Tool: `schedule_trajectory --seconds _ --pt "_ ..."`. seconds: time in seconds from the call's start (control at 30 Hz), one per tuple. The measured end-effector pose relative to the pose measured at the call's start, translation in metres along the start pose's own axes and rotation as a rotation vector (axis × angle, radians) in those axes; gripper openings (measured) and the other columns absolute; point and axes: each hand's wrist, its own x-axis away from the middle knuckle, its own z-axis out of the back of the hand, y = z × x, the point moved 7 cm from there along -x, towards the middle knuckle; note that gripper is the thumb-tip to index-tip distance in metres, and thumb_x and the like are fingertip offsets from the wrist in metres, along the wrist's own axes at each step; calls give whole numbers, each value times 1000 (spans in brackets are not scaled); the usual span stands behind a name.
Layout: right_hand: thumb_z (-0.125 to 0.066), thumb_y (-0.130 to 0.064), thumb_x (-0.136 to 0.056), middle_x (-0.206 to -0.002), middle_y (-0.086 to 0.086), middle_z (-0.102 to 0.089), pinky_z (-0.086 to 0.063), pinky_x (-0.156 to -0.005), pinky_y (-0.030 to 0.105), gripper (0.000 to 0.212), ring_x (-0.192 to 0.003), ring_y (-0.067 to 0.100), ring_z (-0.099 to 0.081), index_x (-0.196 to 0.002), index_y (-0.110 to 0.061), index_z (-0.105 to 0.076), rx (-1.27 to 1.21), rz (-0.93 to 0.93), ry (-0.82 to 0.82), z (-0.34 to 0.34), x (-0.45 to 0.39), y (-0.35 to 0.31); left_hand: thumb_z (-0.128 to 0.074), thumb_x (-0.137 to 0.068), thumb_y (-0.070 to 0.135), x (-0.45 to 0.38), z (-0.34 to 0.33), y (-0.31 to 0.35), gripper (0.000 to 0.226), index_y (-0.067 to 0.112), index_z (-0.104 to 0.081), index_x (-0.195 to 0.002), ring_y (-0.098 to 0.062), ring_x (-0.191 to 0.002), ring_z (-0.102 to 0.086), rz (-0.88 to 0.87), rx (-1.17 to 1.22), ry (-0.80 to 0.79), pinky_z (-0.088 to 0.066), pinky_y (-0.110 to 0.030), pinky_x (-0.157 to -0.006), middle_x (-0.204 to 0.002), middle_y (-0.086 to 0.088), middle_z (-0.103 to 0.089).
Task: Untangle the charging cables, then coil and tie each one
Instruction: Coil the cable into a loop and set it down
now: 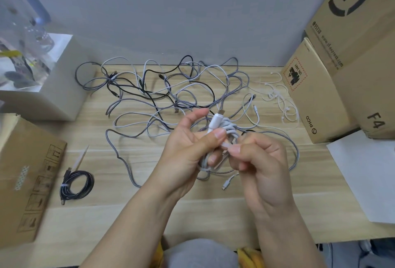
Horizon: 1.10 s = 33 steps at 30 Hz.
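Cable bundle [222,131] between my left hand [188,150] and right hand [260,165], above the table [149,214] mid-front. Tangled cables [166,92] behind on the table. Tied coil [77,184] front-left, beside left box [25,178]. Zip ties [280,99] back-right, next to right boxes [320,92].

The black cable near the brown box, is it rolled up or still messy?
Rolled up. The black cable lies in a neat round coil on the table, with a pale tie around one side.
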Motion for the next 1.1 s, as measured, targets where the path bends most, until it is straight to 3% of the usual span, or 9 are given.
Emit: schedule_trajectory --seconds 0.23,0.4,0.53,0.63,0.73,0.83,0.9,1.0,1.1 --pt "-67 -20 -64 -43 0 -25 -46 -52 23 38 -41 9 -53 -47 -17 -33 -390 86 -165 3 -6 4 -73 -54 7 -3 -18 -7 71 3 -33 -113 -13 -34 -45 134 136 -154 -37 -19 -43 -52 -10 -52" --pt "-70 -21 -61 -42 0 -17 -46 -49 21 38 -38 16 -23 -43 -18 -37 -479 -21 -54 8 -12 18 -89 -48 14 -1 -17 -12 85 1 -33 -110 -15 -44 -55 157 263 -172 -47 -21 -48 -60 -10 -63" --pt "-68 -28 -64 -39 -4 -15 -20 -40 16 27 -28 5 -22 -44 -15 -53 -274 -211 34 20 -16 29 -88 -51 14 -1 3 -17 88 3 -37 -122 -15 -58 -59 194 309 -102 -51 -27 -60 -72 -9 -65" --pt "-70 -14 -74 -42 -8 -29 -13 -41 19 5 -31 3 -23 -68 -14 -71 -60 -318 -5 27 -14 37 -89 -50 19 0 26 -9 90 1 -44 -126 -11 -61 -63 166 149 22 -52 -26 -58 -79 -4 -69" --pt "-58 -15 -77 -47 -5 -38 -27 -39 17 31 -36 8 -33 -107 -22 -62 57 -304 -50 29 -13 36 -68 -69 14 2 45 -1 57 7 -47 -121 -7 -65 -65 125 -57 123 -51 -26 -59 -94 2 -72" --pt "-66 -19 -78 -59 -1 -56 -40 -48 19 23 -48 12 -48 -100 -25 -66 79 -181 -202 20 -12 25 -62 -72 18 3 52 1 50 8 -51 -119 -10 -70 -65 127 -194 146 -47 -31 -70 -94 1 -73" --pt "-68 -35 -79 -86 4 -69 -47 -62 22 23 -70 17 -61 -97 -21 -69 -9 -136 -358 8 -9 20 -62 -73 18 5 52 0 51 4 -52 -121 -17 -77 -63 137 -208 144 -48 -34 -75 -95 -5 -72" --pt "-58 -49 -84 -122 21 -58 -47 -81 35 49 -107 34 -56 -112 -9 -61 -198 -118 -491 -3 -5 14 -60 -77 17 5 48 1 32 7 -62 -107 -16 -70 -62 123 -228 105 -50 -35 -76 -80 -7 -70" --pt "-58 -62 -78 -127 22 -53 -44 -88 39 72 -115 36 -50 -122 -6 -53 -279 -94 -529 -4 -7 11 -57 -76 17 5 44 2 27 11 -65 -101 -12 -66 -62 110 -259 76 -52 -29 -70 -77 -2 -70"
